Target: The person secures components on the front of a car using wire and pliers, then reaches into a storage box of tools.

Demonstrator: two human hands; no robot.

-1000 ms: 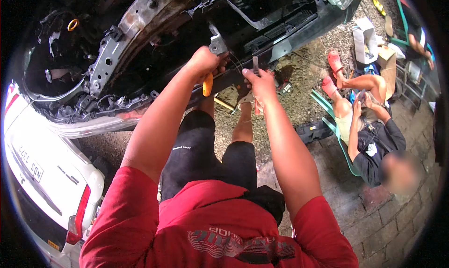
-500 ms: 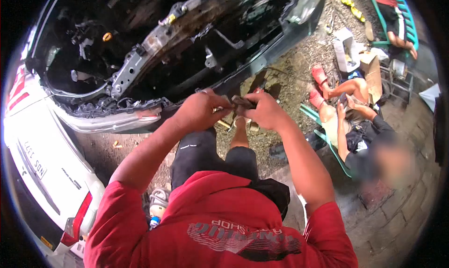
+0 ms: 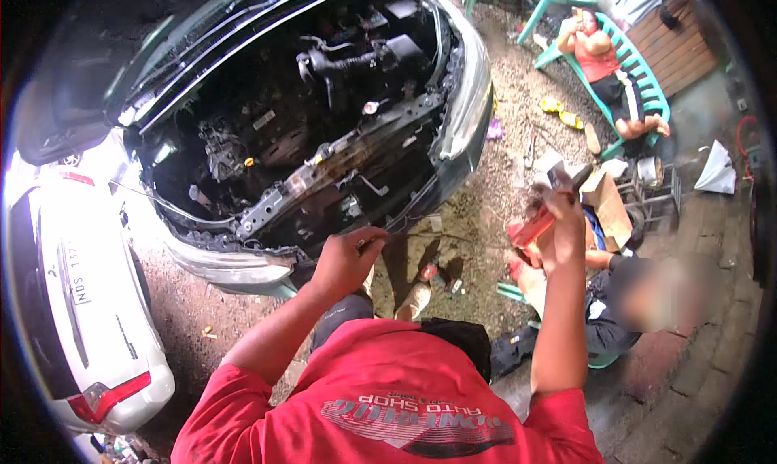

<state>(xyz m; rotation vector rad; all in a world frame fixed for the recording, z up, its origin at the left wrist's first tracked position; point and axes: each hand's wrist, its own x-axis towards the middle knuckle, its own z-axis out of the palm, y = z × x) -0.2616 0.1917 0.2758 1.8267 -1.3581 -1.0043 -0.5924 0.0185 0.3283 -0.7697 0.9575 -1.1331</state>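
Observation:
My left hand (image 3: 344,263) is closed near the front edge of the car with the open hood. Something small and dark seems to show at its fingertips, too small to name. Off to the right, my right hand (image 3: 563,223) is raised, its fingers closed around a dark, flat-looking piece (image 3: 579,177), blurred by motion. Behind that hand are a red shoe (image 3: 528,227) and the legs of a seated person in dark clothes. The car's front is stripped, its engine bay (image 3: 283,132) exposed and a rusty metal crossbar (image 3: 340,160) running across it.
A white car (image 3: 105,302) stands at the left. On the right, a second person sits on a green bench (image 3: 639,59). A cardboard box (image 3: 607,205), a metal stand (image 3: 660,193) and a yellow wrapper (image 3: 562,112) are on the gravelly ground.
My hands were together around a small dark piece and have come apart. My right hand has swung right and outward with the dark piece. The view now takes in more of the car.

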